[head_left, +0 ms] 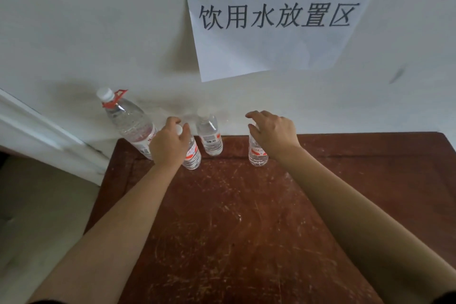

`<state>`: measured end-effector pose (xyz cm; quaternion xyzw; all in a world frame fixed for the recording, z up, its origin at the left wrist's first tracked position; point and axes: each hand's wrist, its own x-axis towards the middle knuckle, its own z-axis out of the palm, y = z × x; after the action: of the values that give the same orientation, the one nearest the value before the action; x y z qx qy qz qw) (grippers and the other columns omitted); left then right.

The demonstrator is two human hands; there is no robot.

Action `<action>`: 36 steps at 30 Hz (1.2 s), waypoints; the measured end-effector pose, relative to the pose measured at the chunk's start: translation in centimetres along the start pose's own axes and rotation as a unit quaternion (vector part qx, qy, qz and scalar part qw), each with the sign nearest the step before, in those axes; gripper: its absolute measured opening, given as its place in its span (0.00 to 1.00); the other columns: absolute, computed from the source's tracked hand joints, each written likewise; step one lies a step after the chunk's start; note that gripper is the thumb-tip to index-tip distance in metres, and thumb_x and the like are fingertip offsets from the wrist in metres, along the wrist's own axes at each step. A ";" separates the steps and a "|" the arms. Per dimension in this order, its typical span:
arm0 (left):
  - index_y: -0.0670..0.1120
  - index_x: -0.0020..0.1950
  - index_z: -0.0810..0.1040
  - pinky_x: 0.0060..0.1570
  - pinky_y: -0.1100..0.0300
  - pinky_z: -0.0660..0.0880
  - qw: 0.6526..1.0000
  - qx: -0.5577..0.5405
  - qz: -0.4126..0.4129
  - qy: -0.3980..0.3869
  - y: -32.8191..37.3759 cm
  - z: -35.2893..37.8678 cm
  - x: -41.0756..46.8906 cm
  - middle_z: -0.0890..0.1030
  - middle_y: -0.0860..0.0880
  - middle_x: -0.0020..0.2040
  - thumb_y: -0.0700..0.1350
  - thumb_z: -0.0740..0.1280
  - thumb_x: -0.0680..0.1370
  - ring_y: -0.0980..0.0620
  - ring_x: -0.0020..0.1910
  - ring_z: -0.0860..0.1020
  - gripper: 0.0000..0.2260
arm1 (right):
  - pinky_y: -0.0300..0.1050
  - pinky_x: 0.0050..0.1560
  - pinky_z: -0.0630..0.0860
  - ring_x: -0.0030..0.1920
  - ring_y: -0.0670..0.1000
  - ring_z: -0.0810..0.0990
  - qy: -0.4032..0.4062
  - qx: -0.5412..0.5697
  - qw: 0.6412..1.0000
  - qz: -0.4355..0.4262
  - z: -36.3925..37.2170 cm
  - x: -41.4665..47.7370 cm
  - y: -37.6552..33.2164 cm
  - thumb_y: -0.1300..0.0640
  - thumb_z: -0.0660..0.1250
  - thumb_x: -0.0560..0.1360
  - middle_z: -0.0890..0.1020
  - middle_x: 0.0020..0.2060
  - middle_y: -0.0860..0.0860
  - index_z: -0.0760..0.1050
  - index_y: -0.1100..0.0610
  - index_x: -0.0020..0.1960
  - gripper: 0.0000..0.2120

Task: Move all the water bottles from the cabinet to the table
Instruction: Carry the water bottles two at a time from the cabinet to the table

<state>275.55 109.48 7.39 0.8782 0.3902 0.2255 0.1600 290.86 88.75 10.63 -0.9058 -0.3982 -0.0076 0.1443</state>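
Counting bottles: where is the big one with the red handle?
The big bottle stands at the table's back-left corner against the wall, just left of the left hand.

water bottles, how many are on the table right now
4: large clear plastic bottle with red handle back left, small clear bottle centre back, one under the left hand, one under the right hand.

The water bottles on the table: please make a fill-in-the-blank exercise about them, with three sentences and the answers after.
1. The number of bottles standing on the wooden table is ____.
2. The large bottle at the left has a carrying handle of ____ colour.
3. The left hand and the right hand each rest on the ____ of a small bottle, while the middle small bottle is untouched.

Answers: four; red; top
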 end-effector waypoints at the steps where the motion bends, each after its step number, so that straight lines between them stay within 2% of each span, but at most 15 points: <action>1: 0.44 0.60 0.77 0.41 0.51 0.72 1.000 -0.002 -0.010 -0.009 -0.3 -0.1 0.1 0.84 0.40 0.43 0.52 0.64 0.80 0.36 0.45 0.81 0.14 | 0.46 0.39 0.72 0.49 0.57 0.83 -0.011 -0.012 1.000 0.006 0.5 -0.1 0.0 0.51 0.58 0.83 0.81 0.59 0.49 0.74 0.47 0.69 0.16; 3: 0.44 0.61 0.76 0.42 0.52 0.71 0.999 -0.006 -0.010 -0.032 -1.1 -0.6 0.1 0.84 0.41 0.46 0.52 0.64 0.80 0.37 0.47 0.81 0.15 | 0.47 0.41 0.75 0.49 0.57 0.84 -0.013 -0.013 1.000 0.016 1.3 -0.5 0.2 0.52 0.57 0.83 0.79 0.62 0.49 0.75 0.48 0.68 0.16; 5: 0.42 0.64 0.74 0.46 0.49 0.74 0.997 0.011 0.031 -0.070 -1.8 -1.4 -0.1 0.82 0.40 0.52 0.52 0.65 0.80 0.37 0.50 0.80 0.18 | 0.50 0.47 0.76 0.55 0.58 0.83 -0.011 -0.009 1.000 0.019 1.9 -0.9 0.2 0.52 0.58 0.83 0.75 0.68 0.51 0.72 0.49 0.71 0.18; 6: 0.41 0.65 0.72 0.49 0.47 0.75 0.993 0.032 0.066 -0.088 -2.1 -1.7 -0.2 0.81 0.39 0.56 0.53 0.65 0.80 0.37 0.53 0.79 0.20 | 0.52 0.53 0.77 0.62 0.58 0.79 -0.021 -0.012 0.999 0.020 2.0 -1.1 0.1 0.51 0.60 0.82 0.70 0.73 0.54 0.68 0.50 0.74 0.20; 8: 0.39 0.68 0.71 0.58 0.43 0.73 0.984 0.079 0.130 -0.092 -2.5 -2.5 -0.8 0.76 0.36 0.65 0.54 0.66 0.79 0.35 0.63 0.74 0.23 | 0.57 0.66 0.72 0.75 0.60 0.65 -0.041 -0.038 0.998 0.018 2.0 -2.2 -0.5 0.46 0.62 0.81 0.55 0.80 0.58 0.58 0.50 0.79 0.29; 10: 0.39 0.71 0.69 0.65 0.41 0.69 0.979 0.100 0.165 -0.064 -2.1 -3.1 -1.6 0.69 0.35 0.72 0.55 0.65 0.80 0.35 0.71 0.68 0.26 | 0.58 0.72 0.65 0.79 0.61 0.55 -0.036 -0.050 0.998 0.017 1.6 -3.6 -0.8 0.43 0.62 0.80 0.47 0.81 0.59 0.53 0.51 0.80 0.34; 14: 0.39 0.72 0.68 0.66 0.38 0.68 0.971 0.097 0.212 -0.051 -1.6 -4.0 -4.4 0.64 0.35 0.75 0.55 0.62 0.80 0.34 0.73 0.64 0.26 | 0.59 0.74 0.62 0.79 0.61 0.54 -0.007 -0.059 0.998 0.035 0.6 -7.6 -1.8 0.41 0.61 0.81 0.48 0.81 0.60 0.53 0.51 0.81 0.34; 18: 0.41 0.75 0.66 0.69 0.37 0.65 0.971 0.080 0.210 -0.082 -1.9 -5.0 -8.1 0.62 0.37 0.77 0.55 0.61 0.81 0.36 0.75 0.62 0.27 | 0.58 0.74 0.62 0.79 0.61 0.56 -0.005 -0.072 0.996 0.045 0.1 -12.3 -2.6 0.40 0.62 0.80 0.50 0.80 0.61 0.49 0.50 0.81 0.37; 21: 0.43 0.77 0.64 0.70 0.39 0.65 0.973 0.079 0.193 -0.103 -2.9 -5.7 -11.5 0.63 0.38 0.77 0.56 0.60 0.81 0.37 0.75 0.63 0.28 | 0.57 0.75 0.61 0.79 0.61 0.57 -0.012 -0.083 0.996 0.035 0.5 -15.6 -3.2 0.41 0.63 0.79 0.51 0.80 0.60 0.53 0.49 0.80 0.35; 24: 0.43 0.76 0.66 0.71 0.40 0.64 0.980 0.093 0.143 -0.105 -4.0 -7.3 -14.6 0.64 0.39 0.77 0.58 0.59 0.81 0.38 0.75 0.64 0.27 | 0.58 0.75 0.60 0.80 0.61 0.55 -0.026 -0.083 0.996 0.004 0.8 -17.0 -4.3 0.40 0.61 0.79 0.49 0.81 0.59 0.55 0.49 0.79 0.33; 27: 0.45 0.77 0.64 0.72 0.43 0.63 0.986 0.127 0.062 -0.093 -6.1 -10.3 -18.6 0.62 0.41 0.78 0.59 0.55 0.82 0.41 0.77 0.61 0.28 | 0.60 0.75 0.60 0.80 0.61 0.54 -0.031 -0.075 0.995 -0.064 1.2 -17.4 -6.8 0.38 0.58 0.80 0.52 0.81 0.59 0.59 0.51 0.79 0.32; 30: 0.44 0.76 0.66 0.70 0.44 0.67 0.989 0.138 -0.035 -0.048 -9.1 -14.5 -24.6 0.64 0.39 0.77 0.59 0.56 0.81 0.40 0.75 0.65 0.27 | 0.60 0.75 0.59 0.79 0.61 0.56 -0.043 -0.028 0.988 -0.148 2.8 -18.5 -11.0 0.36 0.54 0.80 0.53 0.80 0.58 0.59 0.50 0.79 0.32; 33: 0.43 0.72 0.69 0.64 0.42 0.70 0.975 0.174 -0.135 -0.003 -11.7 -19.2 -32.8 0.70 0.38 0.72 0.58 0.56 0.81 0.37 0.70 0.70 0.26 | 0.59 0.75 0.60 0.79 0.60 0.58 -0.061 0.039 0.963 -0.258 4.6 -20.8 -17.2 0.36 0.53 0.81 0.56 0.80 0.58 0.60 0.50 0.78 0.30; 36: 0.42 0.72 0.70 0.64 0.41 0.71 0.954 0.203 -0.220 0.032 -13.7 -24.7 -40.9 0.69 0.37 0.73 0.56 0.59 0.80 0.36 0.70 0.70 0.25 | 0.58 0.75 0.60 0.78 0.62 0.59 -0.092 0.094 0.930 -0.343 5.6 -25.2 -25.3 0.38 0.54 0.82 0.58 0.79 0.59 0.62 0.52 0.78 0.30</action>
<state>230.00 89.91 10.95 0.7773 0.6159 0.1282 0.0111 254.82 88.32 8.51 -0.6933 -0.6948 0.0643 0.1801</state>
